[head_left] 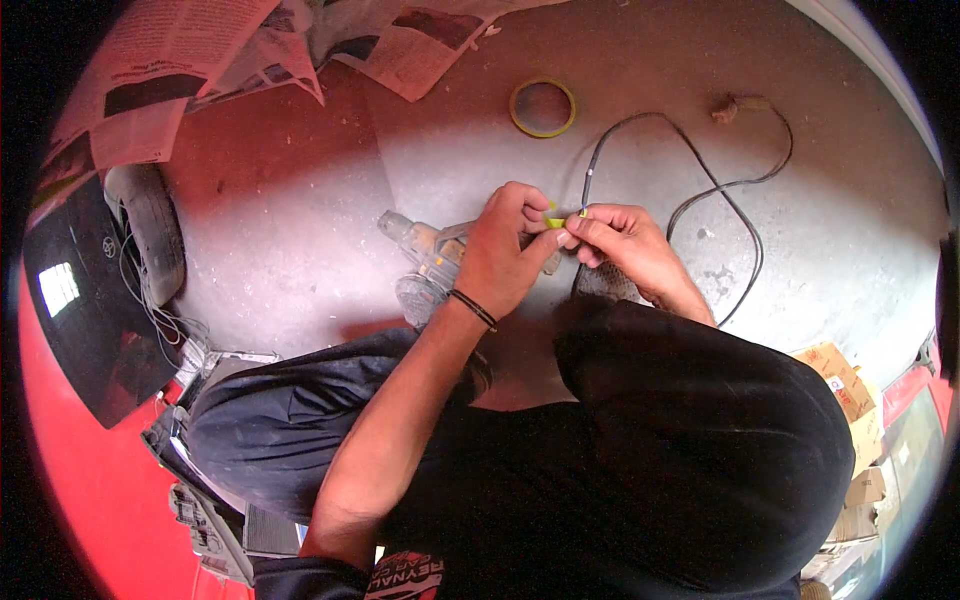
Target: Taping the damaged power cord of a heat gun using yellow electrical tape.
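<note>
My left hand (505, 245) and my right hand (628, 245) meet above the floor between my knees. A short strip of yellow-green tape (555, 222) stretches between their fingertips, with the left fingers closed at its one end. At the other end, my right thumb and fingers pinch the black cable (587, 180) where a bit of the tape lies on it. Partly hidden behind my left hand, a worn power tool (432, 248) with a round disc-like part rests on the floor. A yellow-green tape roll (543, 107) lies flat farther off.
The cable loops across the floor at right, ending near a brownish piece (740, 106). Newspaper sheets (220, 60) cover the far left. A dark glossy panel (95, 300) and loose wires stand at left. Cardboard boxes (838, 380) are beside my right knee.
</note>
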`<action>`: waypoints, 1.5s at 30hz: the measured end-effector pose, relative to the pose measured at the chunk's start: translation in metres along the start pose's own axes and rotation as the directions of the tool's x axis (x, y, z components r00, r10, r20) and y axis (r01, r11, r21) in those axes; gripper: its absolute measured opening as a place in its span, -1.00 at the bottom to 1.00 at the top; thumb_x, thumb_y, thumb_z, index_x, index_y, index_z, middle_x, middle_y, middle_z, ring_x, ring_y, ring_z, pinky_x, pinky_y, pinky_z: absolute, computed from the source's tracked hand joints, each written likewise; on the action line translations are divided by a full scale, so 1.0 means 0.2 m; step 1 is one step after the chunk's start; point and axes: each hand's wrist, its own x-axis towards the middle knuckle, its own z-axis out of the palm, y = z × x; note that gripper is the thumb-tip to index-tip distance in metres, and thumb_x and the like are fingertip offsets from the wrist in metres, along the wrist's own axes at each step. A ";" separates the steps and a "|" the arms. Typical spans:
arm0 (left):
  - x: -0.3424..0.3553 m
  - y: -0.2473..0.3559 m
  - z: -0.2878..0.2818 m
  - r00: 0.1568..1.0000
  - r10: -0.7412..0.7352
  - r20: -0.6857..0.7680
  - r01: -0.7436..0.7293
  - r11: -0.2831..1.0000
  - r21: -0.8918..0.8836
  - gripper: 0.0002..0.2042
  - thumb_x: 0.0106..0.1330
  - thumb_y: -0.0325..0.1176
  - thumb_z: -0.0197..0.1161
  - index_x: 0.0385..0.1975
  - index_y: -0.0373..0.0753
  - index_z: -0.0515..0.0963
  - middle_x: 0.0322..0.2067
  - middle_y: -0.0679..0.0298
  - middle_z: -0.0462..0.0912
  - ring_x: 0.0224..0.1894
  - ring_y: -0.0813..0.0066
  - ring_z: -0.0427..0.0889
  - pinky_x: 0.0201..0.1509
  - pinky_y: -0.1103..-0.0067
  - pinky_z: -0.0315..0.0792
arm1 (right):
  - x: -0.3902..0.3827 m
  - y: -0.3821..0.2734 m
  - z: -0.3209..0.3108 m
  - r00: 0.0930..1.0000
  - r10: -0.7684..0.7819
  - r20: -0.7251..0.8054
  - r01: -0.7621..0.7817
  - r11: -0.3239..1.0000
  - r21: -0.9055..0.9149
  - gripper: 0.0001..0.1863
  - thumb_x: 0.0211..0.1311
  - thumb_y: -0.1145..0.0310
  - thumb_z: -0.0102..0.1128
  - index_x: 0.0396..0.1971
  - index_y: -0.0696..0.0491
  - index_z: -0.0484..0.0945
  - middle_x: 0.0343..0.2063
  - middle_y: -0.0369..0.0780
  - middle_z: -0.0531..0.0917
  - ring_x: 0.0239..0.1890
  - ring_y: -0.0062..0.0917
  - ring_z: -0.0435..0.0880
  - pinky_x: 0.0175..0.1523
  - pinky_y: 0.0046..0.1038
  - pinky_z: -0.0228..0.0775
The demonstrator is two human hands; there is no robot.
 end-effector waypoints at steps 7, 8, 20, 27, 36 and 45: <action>0.01 0.08 -0.09 0.964 0.265 -0.035 -0.228 0.882 0.413 -0.67 0.54 -0.47 0.34 0.25 -0.24 0.56 0.45 -0.24 0.47 0.39 -0.18 0.70 0.48 0.19 0.58 | 0.01 0.05 0.04 0.996 -0.040 -0.081 0.044 0.998 0.049 -0.67 0.72 0.13 0.34 0.04 0.10 0.85 -0.22 -0.36 0.84 -0.15 -0.71 0.75 0.02 -0.58 0.58; 0.01 0.08 -0.09 0.965 0.261 -0.030 -0.226 0.882 0.414 -0.67 0.54 -0.47 0.34 0.25 -0.24 0.56 0.45 -0.24 0.47 0.39 -0.18 0.70 0.48 0.19 0.58 | 0.01 0.07 0.03 0.993 -0.096 -0.067 0.099 0.995 0.033 -0.67 0.73 0.14 0.32 0.07 0.10 0.83 -0.19 -0.36 0.84 -0.12 -0.70 0.76 0.03 -0.57 0.59; 0.36 0.20 -0.27 0.797 0.020 0.603 -0.386 0.784 0.485 -0.81 0.47 -0.22 0.38 -0.19 -0.20 0.78 -0.03 0.03 0.81 0.16 -0.10 0.73 0.21 0.11 0.60 | -0.01 0.17 0.12 0.981 -0.186 -0.059 0.190 0.980 0.061 -0.72 0.68 0.22 0.41 0.15 0.09 0.79 -0.19 -0.47 0.74 -0.18 -0.78 0.61 -0.04 -0.60 0.43; 0.52 0.23 -0.32 0.603 -0.351 0.716 -0.120 0.848 0.517 -0.73 0.61 -0.13 0.43 -0.03 -0.23 0.81 -0.14 0.31 0.80 -0.14 0.47 0.74 -0.12 0.47 0.64 | 0.03 0.22 0.10 0.958 -0.269 -0.102 0.252 0.956 -0.148 -0.73 0.62 0.25 0.48 0.04 0.16 0.84 -0.24 -0.36 0.73 -0.18 -0.71 0.61 -0.03 -0.50 0.48; 0.61 0.04 -0.38 0.445 -0.472 0.761 0.440 0.855 0.273 -0.73 0.61 -0.20 0.42 0.08 -0.23 0.85 -0.21 0.48 0.80 -0.44 0.83 0.50 -0.43 0.78 0.32 | 0.00 0.15 0.11 0.932 -0.361 -0.033 0.343 0.908 -0.242 -0.69 0.55 0.24 0.54 0.07 0.15 0.83 -0.18 -0.25 0.72 -0.15 -0.60 0.65 -0.03 -0.41 0.51; 0.46 0.20 -0.38 0.640 -0.254 0.725 0.019 0.949 0.316 -0.67 0.61 -0.10 0.41 -0.07 -0.28 0.85 -0.30 0.36 0.75 -0.26 0.58 0.65 -0.13 0.50 0.60 | 0.03 0.08 0.13 0.947 -0.311 -0.077 0.266 0.896 -0.355 -0.73 0.52 0.27 0.55 -0.11 0.21 0.79 -0.31 -0.20 0.68 -0.20 -0.54 0.63 -0.06 -0.39 0.51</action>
